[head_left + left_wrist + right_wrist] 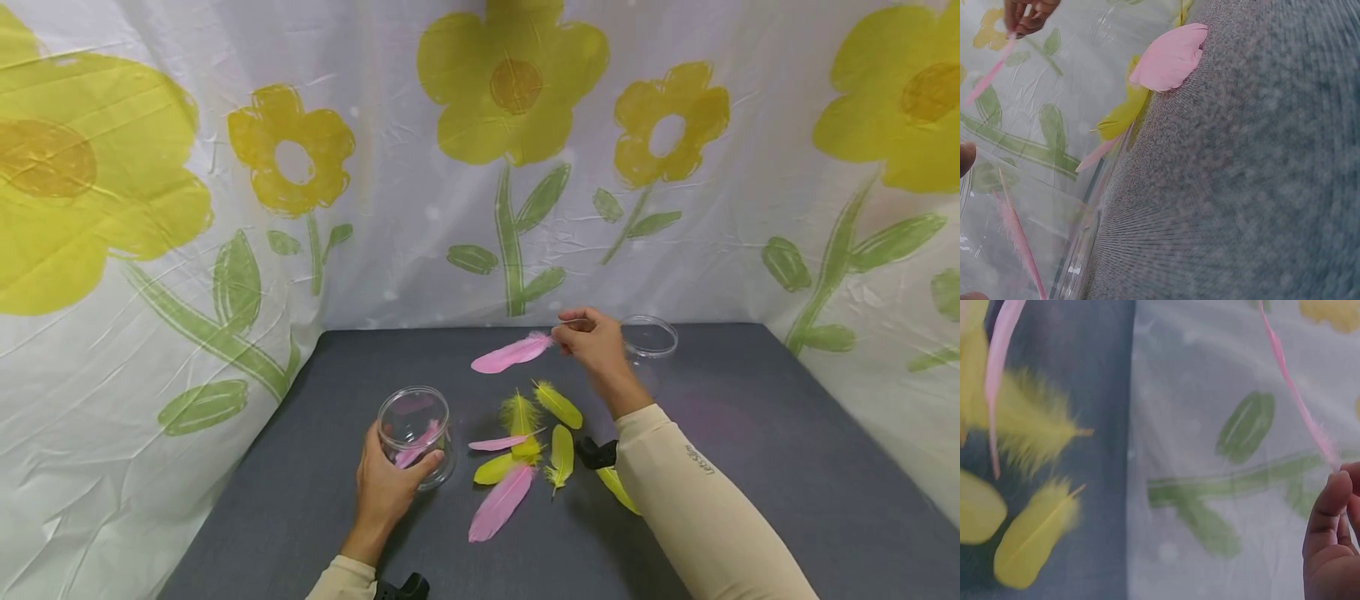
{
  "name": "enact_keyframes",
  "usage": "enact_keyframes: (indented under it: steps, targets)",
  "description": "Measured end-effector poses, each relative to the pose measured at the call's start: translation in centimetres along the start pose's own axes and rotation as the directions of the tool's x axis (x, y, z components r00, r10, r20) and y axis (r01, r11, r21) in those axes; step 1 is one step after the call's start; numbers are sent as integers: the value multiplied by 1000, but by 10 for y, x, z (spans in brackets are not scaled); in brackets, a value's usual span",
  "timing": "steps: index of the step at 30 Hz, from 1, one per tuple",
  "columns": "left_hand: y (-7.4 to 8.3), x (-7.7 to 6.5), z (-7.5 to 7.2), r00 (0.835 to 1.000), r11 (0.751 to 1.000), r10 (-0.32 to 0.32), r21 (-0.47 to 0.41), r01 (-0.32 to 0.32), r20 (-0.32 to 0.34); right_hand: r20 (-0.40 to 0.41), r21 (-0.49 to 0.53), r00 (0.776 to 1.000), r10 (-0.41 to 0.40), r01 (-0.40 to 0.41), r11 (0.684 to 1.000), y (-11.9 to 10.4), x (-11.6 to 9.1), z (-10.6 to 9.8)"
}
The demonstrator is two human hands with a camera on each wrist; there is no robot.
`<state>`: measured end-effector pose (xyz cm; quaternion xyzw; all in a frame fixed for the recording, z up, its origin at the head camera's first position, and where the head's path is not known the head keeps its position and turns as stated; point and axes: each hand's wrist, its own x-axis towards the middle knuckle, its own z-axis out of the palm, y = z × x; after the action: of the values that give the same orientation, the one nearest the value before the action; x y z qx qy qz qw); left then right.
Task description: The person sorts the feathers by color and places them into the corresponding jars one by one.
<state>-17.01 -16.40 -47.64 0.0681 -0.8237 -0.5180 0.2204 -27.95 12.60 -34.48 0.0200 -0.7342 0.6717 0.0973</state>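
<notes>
My left hand (386, 487) grips a clear round jar (444, 468) from its left side, with the thumb across the near wall. Inside the jar lies a pink feather (417, 446), seen also through the wall in the left wrist view. Farther back and to the right, my right hand (597, 348) pinches another pink feather (512, 355) by its quill, held up with the vane pointing left. Between the hands, two pink feathers (502, 503) lie among several yellow feathers (562, 454). One yellow feather (618, 492) is partly covered by the right forearm.
A second clear round container (651, 337) stands at the back of the dark table (300, 517), just beyond my right hand. Behind the table hangs a white cloth (390, 275) printed with yellow flowers, and it runs along both sides.
</notes>
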Motion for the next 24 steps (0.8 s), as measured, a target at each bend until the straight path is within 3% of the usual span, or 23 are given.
enact_keyframes:
  steps: [11,24]
  targets:
    - [0,0,0,1000,1000,-10,2,10,6,112,-4,989,-96,97,995,-21,-14,33]
    - [0,0,-1,1000,1000,-13,10,13,14,181,-63,970,-165,179,982,-23,-33,74]
